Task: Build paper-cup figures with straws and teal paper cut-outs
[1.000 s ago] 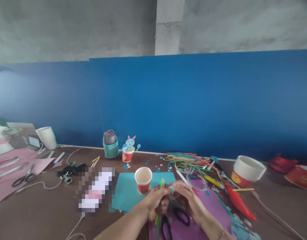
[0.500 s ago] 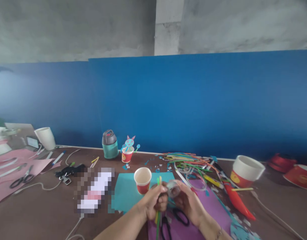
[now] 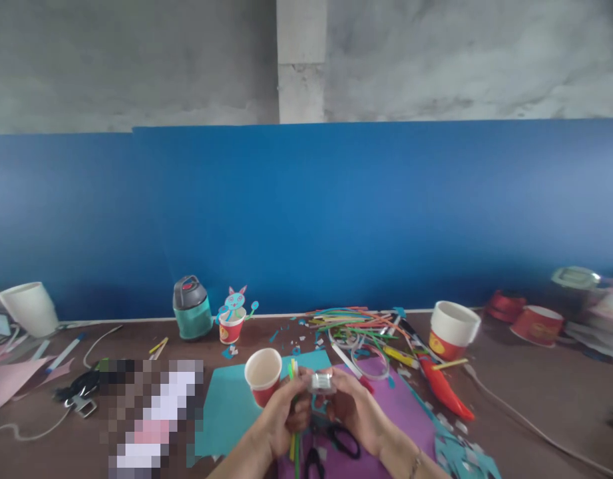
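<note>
My left hand (image 3: 285,407) is closed around a few green and yellow straws (image 3: 294,452), which stick out above and below the fist. Between both hands is a roll of clear tape (image 3: 321,382), pinched by the left fingertips on one side and my right hand (image 3: 357,407) on the other. Just below the hands, black-handled scissors (image 3: 345,442) lie on a purple sheet (image 3: 410,426). A red and white paper cup (image 3: 264,374) stands upright on a teal sheet (image 3: 221,416), left of my hands. My fingers partly hide the straws and the tape.
Behind the cup stand a teal lidded container (image 3: 193,313) and a small cup with a paper cat figure (image 3: 232,319). Loose coloured straws (image 3: 356,322) are heaped at the back. To the right are a large cup (image 3: 453,329) and a red pointed object (image 3: 446,389).
The view has swung to the right. My hands have come closer together, and the tape roll has turned from showing its ring face to lying more edge-on between the fingers.
</note>
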